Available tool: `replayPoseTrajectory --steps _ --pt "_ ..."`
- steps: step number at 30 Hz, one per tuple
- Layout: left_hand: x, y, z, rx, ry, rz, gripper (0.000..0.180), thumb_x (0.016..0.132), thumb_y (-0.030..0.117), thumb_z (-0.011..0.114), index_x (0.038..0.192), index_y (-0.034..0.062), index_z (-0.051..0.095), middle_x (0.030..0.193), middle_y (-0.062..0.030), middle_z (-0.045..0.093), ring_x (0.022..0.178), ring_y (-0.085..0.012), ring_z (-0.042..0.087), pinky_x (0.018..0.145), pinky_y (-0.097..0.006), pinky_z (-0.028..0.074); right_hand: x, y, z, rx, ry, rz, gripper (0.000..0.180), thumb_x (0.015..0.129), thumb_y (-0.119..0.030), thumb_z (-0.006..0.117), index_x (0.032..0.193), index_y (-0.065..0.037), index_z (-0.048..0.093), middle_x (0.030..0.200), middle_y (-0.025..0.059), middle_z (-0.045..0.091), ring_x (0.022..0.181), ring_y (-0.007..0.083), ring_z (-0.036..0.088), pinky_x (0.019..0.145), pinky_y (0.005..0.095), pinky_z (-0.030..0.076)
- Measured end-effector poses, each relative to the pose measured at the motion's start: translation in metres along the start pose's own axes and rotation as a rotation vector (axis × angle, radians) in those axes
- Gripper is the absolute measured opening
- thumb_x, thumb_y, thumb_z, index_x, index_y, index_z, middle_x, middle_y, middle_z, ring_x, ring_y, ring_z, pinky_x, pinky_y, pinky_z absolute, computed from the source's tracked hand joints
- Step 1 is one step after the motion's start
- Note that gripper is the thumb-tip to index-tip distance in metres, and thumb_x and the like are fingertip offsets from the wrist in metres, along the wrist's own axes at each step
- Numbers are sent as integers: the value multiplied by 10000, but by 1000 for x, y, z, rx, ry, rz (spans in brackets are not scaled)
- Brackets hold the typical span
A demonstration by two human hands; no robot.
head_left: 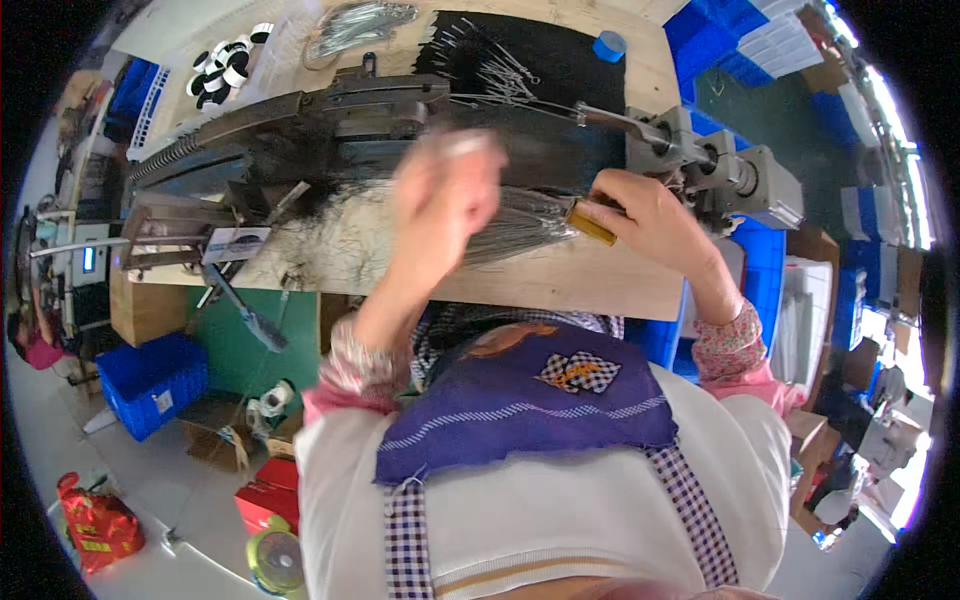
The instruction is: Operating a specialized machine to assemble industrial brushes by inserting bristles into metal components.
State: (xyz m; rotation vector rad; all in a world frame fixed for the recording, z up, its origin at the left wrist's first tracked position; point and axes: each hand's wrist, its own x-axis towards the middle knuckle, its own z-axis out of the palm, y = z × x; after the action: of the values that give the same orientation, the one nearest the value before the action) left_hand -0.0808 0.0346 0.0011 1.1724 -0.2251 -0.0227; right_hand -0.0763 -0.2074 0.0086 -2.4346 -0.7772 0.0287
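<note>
My right hand (pixel 645 215) has its fingers curled over a small yellow, brass-like block (pixel 592 224) near the right end of the bench machine (pixel 400 112). Beside that block lies a bundle of thin metal wires (pixel 520 228), their ends pointing toward it. My left hand (pixel 450 185) is raised over the wires, in front of the machine's rail. Motion smears its fingers, so whether anything is in them cannot be made out. A thin metal rod (pixel 530 102) runs along the machine to a grey clamping head (pixel 690 145) at the right.
On a black cloth (pixel 590 85) behind the machine lie looped wire pieces (pixel 505 75) and a blue round cap (pixel 609 46). A tray of black-and-white spools (pixel 220 68) sits far left. Blue bins (pixel 155 380) stand on the floor. The wooden bench's front edge (pixel 620 290) is before me.
</note>
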Motion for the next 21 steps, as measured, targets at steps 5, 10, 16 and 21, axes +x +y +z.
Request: replayPoseTrajectory --steps 5,10,16,21 --pt "58 -43 28 -269 -76 -684 233 965 265 517 849 64 536 591 58 354 444 -53 283 413 -219 200 -14 -7 -19 30 -190 -34 187 853 -210 623 883 -26 599 765 156 570 713 320 593 627 391 469" --pt "48 -47 23 -194 234 -342 245 979 258 496 849 55 533 583 50 370 449 -47 292 408 -223 205 -9 -1 -44 29 -45 -43 139 856 -127 580 951 -31 608 902 153 617 803 331 620 637 400 488" --pt "52 -47 20 -75 242 -224 229 984 256 501 872 65 559 571 42 380 466 -64 325 431 -228 249 115 11 -28 -238 314 -254 267 783 -2 534 1033 -53 615 939 171 642 885 382 611 778 428 492" --pt "50 -44 23 -129 307 -299 245 973 270 520 872 55 579 555 36 393 454 -71 330 430 -225 247 132 8 -21 220 -185 -29 270 822 -72 578 1080 -22 641 828 153 677 756 245 667 690 339 529"
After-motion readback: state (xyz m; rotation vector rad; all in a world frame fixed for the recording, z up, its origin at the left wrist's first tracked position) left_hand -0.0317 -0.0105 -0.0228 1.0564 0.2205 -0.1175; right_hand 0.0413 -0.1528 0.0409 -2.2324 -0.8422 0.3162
